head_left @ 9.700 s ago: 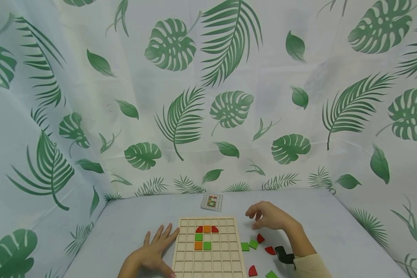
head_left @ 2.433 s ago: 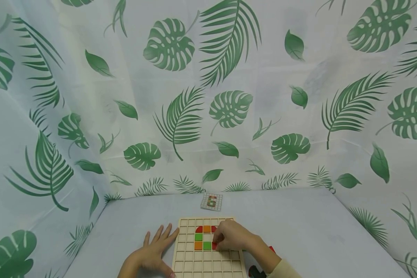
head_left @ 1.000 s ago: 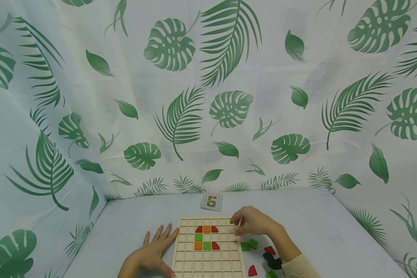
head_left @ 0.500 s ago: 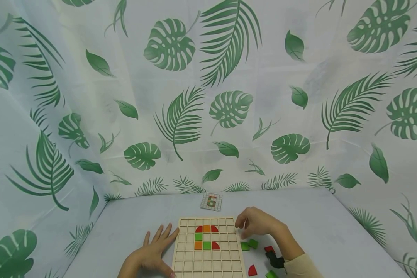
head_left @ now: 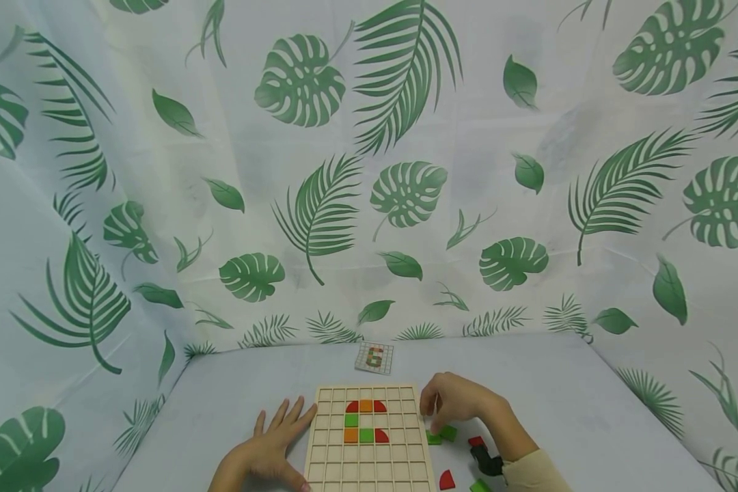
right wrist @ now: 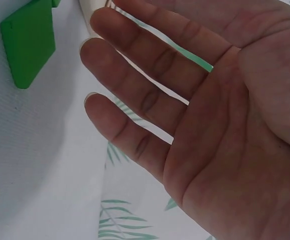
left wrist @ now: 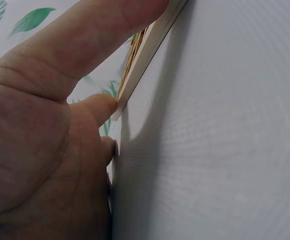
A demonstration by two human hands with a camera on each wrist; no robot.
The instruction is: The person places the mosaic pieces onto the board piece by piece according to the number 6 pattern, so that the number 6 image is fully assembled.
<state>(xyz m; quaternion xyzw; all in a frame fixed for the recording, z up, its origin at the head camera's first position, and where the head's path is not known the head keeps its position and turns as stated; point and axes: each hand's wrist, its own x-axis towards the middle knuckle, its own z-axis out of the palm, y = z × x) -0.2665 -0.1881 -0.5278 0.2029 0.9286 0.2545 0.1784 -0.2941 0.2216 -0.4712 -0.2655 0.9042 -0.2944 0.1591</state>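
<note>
Compared with the frame half a second ago, the right hand (head_left: 458, 398) has come lower, its thumb now at the near green tile (head_left: 434, 440) just beside the right edge of the wooden grid board (head_left: 369, 453). From my remote station I see its thumb and index finger apart and its other fingers loosely extended; the left hand (head_left: 273, 447) lies spread, its fingertips at the board's left edge. A second green tile (head_left: 449, 433) sits next to the first. I note seven pieces in the grid: red quarter, orange square (head_left: 365, 406) and red quarter along the top; green square (head_left: 351, 420) below left; then orange, green and a red quarter (head_left: 381, 436). A printed card (head_left: 374, 357) lies beyond the board on the bench (head_left: 516, 362); a loose red quarter (head_left: 447, 480) lies to its right.
</note>
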